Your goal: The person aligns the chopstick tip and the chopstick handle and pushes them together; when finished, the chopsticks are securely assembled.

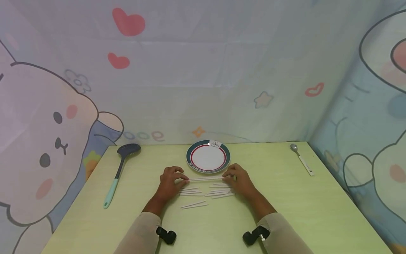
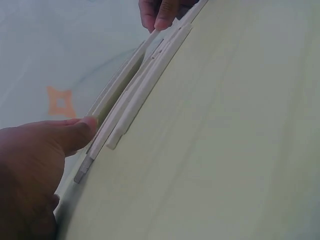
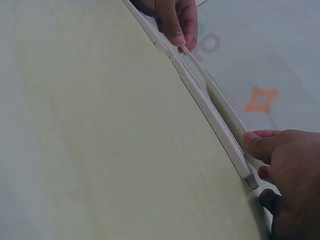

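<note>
Both hands [image 1: 172, 180] [image 1: 240, 180] pinch sticks [image 1: 205, 179]; plate [image 1: 207, 157] lies beyond

No legible txt; plate [image 1: 208, 157] ltrs too sm.

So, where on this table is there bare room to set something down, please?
Bare tabletop lies between the ladle and left hand, between the right hand and spoon, and between the sleeves, nearer the person than the front two sticks. The middle is crowded: loose white sticks lie near the hands, at least one is held between them, and the plate sits just beyond.
</note>
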Demonstrator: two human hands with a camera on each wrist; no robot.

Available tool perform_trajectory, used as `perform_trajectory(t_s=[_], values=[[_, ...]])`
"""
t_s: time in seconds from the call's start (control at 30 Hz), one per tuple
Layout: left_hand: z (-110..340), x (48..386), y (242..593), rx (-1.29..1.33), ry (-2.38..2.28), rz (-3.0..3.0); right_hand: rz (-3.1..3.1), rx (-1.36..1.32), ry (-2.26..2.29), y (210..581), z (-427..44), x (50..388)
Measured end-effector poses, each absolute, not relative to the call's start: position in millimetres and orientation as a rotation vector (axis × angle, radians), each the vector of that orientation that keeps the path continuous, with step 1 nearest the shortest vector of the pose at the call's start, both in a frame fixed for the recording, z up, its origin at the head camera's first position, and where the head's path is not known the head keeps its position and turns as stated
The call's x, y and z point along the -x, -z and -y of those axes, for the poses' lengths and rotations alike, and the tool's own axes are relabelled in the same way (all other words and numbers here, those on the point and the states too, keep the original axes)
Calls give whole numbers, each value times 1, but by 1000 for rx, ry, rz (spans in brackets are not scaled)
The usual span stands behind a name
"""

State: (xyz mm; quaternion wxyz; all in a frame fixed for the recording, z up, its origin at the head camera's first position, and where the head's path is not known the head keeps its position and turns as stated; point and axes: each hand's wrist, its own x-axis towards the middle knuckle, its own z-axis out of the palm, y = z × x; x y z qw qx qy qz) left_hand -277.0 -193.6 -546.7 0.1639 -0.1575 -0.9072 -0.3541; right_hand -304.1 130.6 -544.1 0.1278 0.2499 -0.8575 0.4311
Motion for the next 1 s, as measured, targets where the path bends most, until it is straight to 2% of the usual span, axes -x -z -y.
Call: perform_trajectory(t_s=[1.0], values=[[194,284,552,210,1163,2617,2556,-509,-1340,549,-126,309]])
